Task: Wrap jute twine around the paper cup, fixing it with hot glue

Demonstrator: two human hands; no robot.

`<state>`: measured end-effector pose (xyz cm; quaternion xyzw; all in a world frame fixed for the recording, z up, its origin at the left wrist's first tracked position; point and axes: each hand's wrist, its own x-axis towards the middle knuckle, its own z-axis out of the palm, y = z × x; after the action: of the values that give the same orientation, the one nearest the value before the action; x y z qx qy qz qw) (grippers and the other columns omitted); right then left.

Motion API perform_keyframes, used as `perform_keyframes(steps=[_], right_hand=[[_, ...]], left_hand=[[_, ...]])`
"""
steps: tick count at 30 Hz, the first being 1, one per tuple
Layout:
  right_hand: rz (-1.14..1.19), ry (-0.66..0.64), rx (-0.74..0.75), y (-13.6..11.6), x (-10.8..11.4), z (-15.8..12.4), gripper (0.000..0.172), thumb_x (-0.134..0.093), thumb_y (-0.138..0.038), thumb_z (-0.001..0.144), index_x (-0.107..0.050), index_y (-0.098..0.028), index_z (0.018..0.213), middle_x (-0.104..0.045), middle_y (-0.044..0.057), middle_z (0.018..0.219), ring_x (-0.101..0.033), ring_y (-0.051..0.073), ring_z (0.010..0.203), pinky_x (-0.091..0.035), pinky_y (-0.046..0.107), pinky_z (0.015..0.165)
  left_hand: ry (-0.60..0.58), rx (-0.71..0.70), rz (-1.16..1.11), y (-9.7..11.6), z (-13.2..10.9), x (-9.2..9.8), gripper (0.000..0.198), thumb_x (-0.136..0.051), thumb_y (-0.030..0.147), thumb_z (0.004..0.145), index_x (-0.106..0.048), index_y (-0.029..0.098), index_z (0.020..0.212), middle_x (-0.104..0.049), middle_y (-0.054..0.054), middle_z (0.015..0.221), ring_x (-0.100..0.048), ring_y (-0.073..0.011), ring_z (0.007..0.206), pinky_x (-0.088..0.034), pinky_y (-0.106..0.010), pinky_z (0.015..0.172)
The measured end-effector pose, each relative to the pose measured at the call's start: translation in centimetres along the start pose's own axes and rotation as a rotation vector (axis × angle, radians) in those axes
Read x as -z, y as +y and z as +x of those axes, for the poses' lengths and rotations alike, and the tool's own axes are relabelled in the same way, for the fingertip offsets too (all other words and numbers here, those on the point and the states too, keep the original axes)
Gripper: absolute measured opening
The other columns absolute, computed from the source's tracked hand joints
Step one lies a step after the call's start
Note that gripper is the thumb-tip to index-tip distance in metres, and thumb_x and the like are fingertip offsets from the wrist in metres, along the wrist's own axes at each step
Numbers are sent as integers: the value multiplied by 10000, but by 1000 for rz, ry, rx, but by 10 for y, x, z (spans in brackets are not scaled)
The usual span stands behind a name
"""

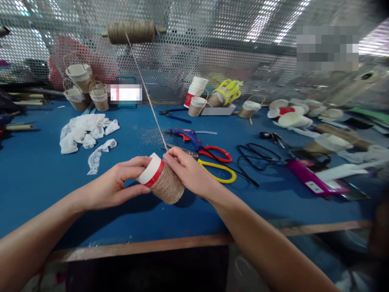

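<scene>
A paper cup (155, 173), white and red at its rim end, is wound with brown twine (168, 184) over most of its side. It is tilted above the blue table, rim to the upper left. My left hand (130, 178) grips the rim end, thumb below and fingers on the far side. At the cup's upper right, my right hand (185, 168) is closed on it, thumb and fingers pinching the twine strand. That strand runs taut up to a twine spool (131, 32) on a rod at the mesh wall.
Scissors (217, 170) with red and yellow handles and a blue glue gun (187, 136) lie just beyond my right hand. White lace (80, 132) lies left. Finished-looking small baskets (80, 77) stand behind. A black cable (258, 156) and purple power strip (316, 178) are right.
</scene>
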<state>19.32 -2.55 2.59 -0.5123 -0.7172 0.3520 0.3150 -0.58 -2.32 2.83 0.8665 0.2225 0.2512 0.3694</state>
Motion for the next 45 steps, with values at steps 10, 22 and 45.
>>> perform_keyframes(steps=[10,22,45], right_hand=[[5,34,-66,4,-8,3,217,-361,-341,876,-411,-199,719,-447,-17,670,-430,125,624,-346,271,575],[-112,127,10,5,-14,0,182,-347,-327,881,-371,-206,748,-478,-10,660,-449,123,590,-349,268,562],[-288,163,160,-1,-29,-9,149,-354,-314,879,-379,-210,776,-510,34,745,-470,145,629,-372,301,603]], left_hand=[[46,184,-112,-1,-1,-5,258,-597,280,763,-555,140,976,-607,-68,961,-564,-200,902,-460,-313,816],[85,300,-198,-3,3,-7,186,-569,295,782,-588,131,868,-617,-44,876,-574,-182,821,-455,-301,781],[245,534,-513,-2,6,-24,224,-583,330,723,-548,119,786,-555,-4,701,-512,-121,628,-452,-293,664]])
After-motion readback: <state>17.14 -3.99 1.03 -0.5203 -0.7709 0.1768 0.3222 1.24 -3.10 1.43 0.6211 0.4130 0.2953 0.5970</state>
